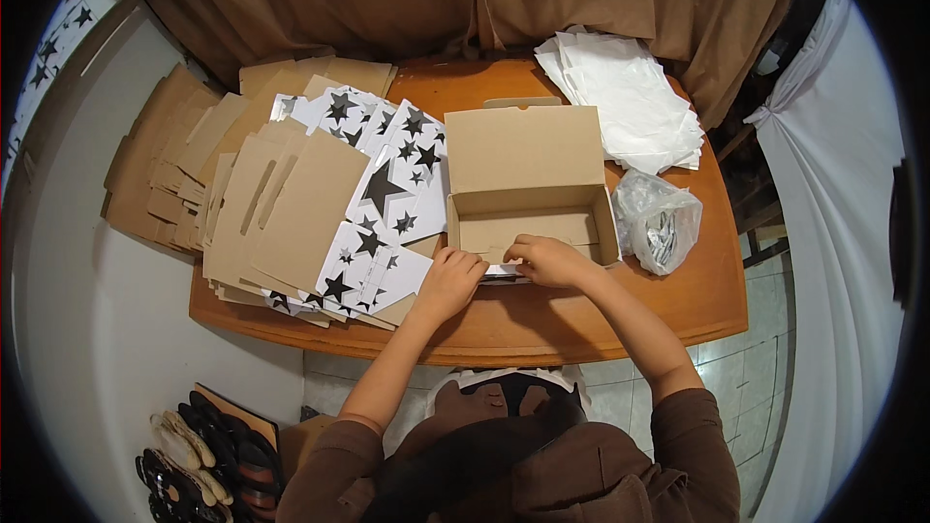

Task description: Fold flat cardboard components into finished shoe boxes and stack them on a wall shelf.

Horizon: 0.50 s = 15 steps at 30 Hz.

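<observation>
An open cardboard box stands in front of me, its brown lid raised at the back and its inside bare. My left hand is closed at the front left corner, fingers curled against the wall. My right hand bends its fingers over the middle of the front wall, thumb side toward the left hand. A strip of the white star-printed outside shows between the two hands. The fingertips are partly hidden, so their exact hold on the cardboard is hard to see.
Left of the box lie flat cardboard blanks, some with brown sides up and some star-printed sheets. White tissue paper is stacked at the back right. A clear plastic bag sits beside the box on the wooden table. Shoes stand lower left.
</observation>
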Available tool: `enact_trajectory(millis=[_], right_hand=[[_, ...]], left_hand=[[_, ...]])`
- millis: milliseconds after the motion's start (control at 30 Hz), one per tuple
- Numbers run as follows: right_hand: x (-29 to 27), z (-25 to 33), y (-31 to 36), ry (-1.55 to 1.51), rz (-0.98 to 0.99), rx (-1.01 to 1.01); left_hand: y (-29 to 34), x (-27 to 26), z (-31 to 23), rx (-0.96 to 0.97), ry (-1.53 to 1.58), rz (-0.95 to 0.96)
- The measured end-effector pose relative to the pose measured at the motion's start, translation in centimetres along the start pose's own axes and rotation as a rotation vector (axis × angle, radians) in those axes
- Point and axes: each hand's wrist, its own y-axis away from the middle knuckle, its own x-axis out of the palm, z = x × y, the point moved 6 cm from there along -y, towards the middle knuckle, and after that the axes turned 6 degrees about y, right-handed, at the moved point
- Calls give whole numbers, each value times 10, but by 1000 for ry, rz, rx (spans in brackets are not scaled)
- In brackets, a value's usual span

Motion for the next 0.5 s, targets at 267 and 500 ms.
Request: enact_trajectory(millis=[267, 500], right_hand=[[-23, -18, 52, 90, -92, 47], [-30, -20, 130, 391, -566, 39]], left_hand=[[2, 4, -10, 32, 12, -16], [1, 10, -16, -14, -1, 26]])
